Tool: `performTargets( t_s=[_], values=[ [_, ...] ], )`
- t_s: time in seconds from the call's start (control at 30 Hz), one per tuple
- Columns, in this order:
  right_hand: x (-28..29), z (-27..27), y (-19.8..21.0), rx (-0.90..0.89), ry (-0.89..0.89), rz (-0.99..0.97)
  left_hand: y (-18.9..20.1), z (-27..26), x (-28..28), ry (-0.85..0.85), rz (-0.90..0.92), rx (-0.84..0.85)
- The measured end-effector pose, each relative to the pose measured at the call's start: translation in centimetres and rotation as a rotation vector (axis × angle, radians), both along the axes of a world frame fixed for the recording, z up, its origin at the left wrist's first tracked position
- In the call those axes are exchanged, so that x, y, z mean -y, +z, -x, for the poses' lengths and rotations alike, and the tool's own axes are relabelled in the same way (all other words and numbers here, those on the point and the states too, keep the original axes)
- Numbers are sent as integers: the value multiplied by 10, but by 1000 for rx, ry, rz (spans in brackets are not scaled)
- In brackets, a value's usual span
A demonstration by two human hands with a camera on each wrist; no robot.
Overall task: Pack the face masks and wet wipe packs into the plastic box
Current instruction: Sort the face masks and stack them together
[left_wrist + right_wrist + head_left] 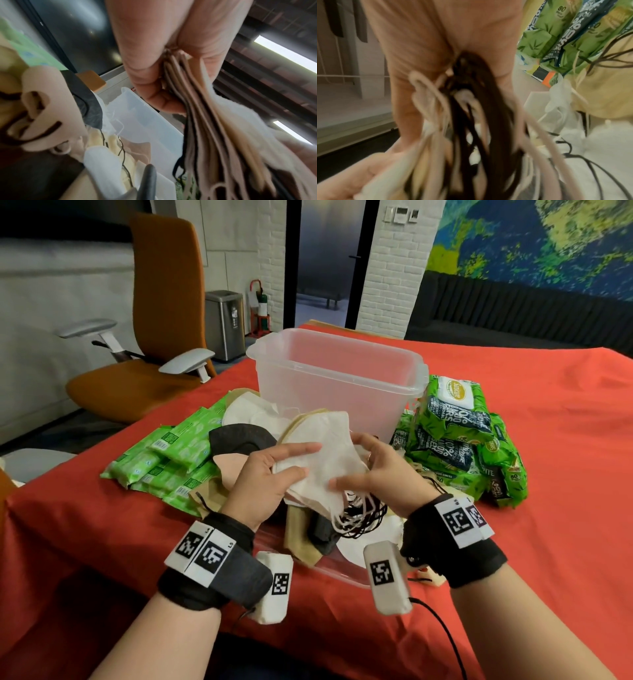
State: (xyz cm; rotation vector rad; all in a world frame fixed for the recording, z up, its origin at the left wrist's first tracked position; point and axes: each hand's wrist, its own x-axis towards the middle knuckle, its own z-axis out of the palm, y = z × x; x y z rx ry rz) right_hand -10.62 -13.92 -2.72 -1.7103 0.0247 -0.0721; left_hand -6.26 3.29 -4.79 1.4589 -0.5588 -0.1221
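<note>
Nearest the camera, left hand (270,474) and right hand (376,470) pinch opposite ends of one stack of face masks (322,460), ear loops (359,517) dangling. Square the edges and tuck the loops before lowering. At twelve o'clock the plastic box (337,378) looks empty; wipe packs (168,460) lie at ten o'clock and two o'clock.

Orange office chair (161,313) upper left, steel bin (225,324) and red-framed extinguisher (261,308) upper centre, blue-green mural (534,241) upper right, red-clothed surface (548,457) across the lower frame.
</note>
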Motion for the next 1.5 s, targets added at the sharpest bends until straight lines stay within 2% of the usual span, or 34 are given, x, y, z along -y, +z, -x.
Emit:
performTargets(
  t_s=[0.07, 0.17, 0.23, 0.3, 0.47, 0.53, 0.9, 1.0, 1.07, 1.17, 1.23, 1.3, 1.37, 1.5],
  values=[
    [1, 2, -2, -47, 54, 71, -2, -1, -2, 17, 44, -72],
    [6, 2, -3, 12, -44, 9, -5, -7, -5, 32, 177, -203],
    [7, 3, -4, 56, -117, -70, -6, -11, -5, 108, 263, -237],
    [5, 5, -5, 66, -98, -62, -6, -13, -3, 177, 293, -225],
    [10, 8, -6, 79, -173, -73, -9, -15, -1, 280, 245, -156],
    [9, 11, -5, 59, -133, -17, -8, -15, -2, 279, 216, -124],
    [17, 34, 6, 26, 180, 20, 5, -3, -3, 50, 58, 15],
    [26, 38, 9, 86, 59, -7, 7, -3, -4, 65, 38, 19],
    [41, 39, 9, 102, -92, 77, 6, -4, -4, 102, 38, 29],
    [73, 38, -2, -33, -272, 405, -1, -3, -5, 146, 32, 35],
    [95, 41, -18, -274, -294, 731, -6, -1, -5, 154, 16, 33],
    [109, 46, -33, -530, -289, 927, -9, 1, -3, 149, 11, 18],
    [118, 49, -43, -654, -322, 972, -10, 3, -1, 143, 2, 19],
    [132, 47, -55, -760, -359, 973, -12, 3, 3, 136, -11, 20]
  ],
)
